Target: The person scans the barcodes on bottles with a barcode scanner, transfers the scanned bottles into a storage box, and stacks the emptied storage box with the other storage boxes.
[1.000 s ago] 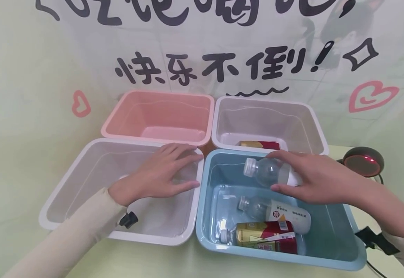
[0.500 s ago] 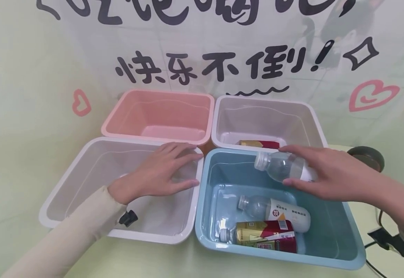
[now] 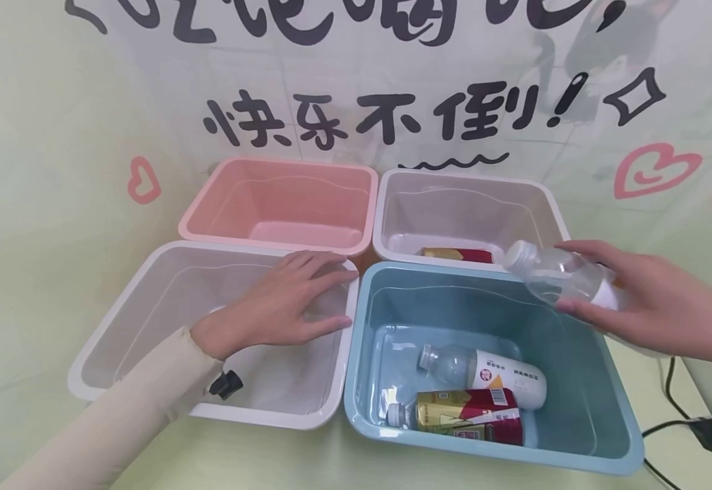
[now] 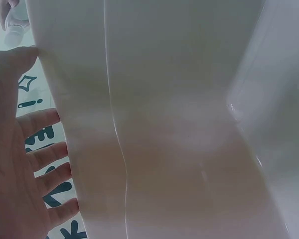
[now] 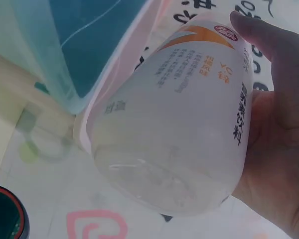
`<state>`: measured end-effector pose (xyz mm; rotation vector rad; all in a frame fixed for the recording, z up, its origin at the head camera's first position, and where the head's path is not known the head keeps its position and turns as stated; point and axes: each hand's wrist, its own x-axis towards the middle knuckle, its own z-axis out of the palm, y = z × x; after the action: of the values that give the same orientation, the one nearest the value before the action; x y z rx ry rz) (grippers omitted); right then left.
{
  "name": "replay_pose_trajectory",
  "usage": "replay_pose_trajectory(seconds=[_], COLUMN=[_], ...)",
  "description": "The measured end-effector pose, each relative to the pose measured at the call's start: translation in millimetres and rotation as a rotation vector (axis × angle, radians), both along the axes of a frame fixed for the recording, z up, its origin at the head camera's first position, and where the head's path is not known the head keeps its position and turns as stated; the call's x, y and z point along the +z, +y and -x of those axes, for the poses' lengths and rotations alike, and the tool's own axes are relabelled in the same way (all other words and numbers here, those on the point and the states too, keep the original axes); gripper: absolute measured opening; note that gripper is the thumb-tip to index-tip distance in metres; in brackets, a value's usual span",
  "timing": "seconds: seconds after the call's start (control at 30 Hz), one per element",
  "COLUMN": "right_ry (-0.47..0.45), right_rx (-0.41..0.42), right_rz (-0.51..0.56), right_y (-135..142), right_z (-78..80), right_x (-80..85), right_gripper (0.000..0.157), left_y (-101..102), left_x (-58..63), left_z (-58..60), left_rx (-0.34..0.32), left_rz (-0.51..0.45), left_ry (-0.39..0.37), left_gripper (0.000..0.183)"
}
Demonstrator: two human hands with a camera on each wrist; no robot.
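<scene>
My right hand (image 3: 650, 292) grips a clear plastic bottle (image 3: 558, 272) with a white label, tilted with its capped end to the left, above the right back corner of the blue bin (image 3: 491, 454). Up close in the right wrist view, the bottle's label (image 5: 199, 74) has an orange stripe and a red logo. My left hand (image 3: 282, 306) rests at the right rim of the front left pale grey bin (image 3: 258, 416). Its fingertips (image 4: 45, 118) are spread along that rim. Inside the blue bin lie a white-labelled bottle (image 3: 509, 378) and a red-and-gold labelled bottle (image 3: 469, 416).
Behind stand a pink bin (image 3: 313, 204) and another pale grey bin (image 3: 466, 211), which has a red-and-gold labelled item (image 3: 457, 254) at its bottom. Black cables (image 3: 711, 432) run at the right. A dark round device (image 5: 7, 214) with a red ring shows in the right wrist view.
My right hand has moved right and slightly up with the bottle, from over the blue bin's middle to its back right corner. The left hand has stayed on the rim.
</scene>
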<state>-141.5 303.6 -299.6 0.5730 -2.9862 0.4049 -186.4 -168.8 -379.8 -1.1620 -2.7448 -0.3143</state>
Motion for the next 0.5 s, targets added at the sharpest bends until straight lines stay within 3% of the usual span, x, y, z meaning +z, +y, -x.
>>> replay_pose_trajectory(seconds=[0.23, 0.5], right_ry=[0.066, 0.033], right_rx=[-0.105, -0.199], right_rz=[0.174, 0.33], right_y=[29.3, 39.0], right_z=[-3.8, -4.8], right_x=[-5.5, -16.8], right_gripper=[0.08, 0.083], left_y=[1.1, 0.5], left_x=[1.7, 1.4], left_z=[-0.3, -0.8], left_rx=[-0.005, 0.004], left_rz=[0.002, 0.005], left_ry=[0.008, 0.009], left_gripper=[0.069, 0.07])
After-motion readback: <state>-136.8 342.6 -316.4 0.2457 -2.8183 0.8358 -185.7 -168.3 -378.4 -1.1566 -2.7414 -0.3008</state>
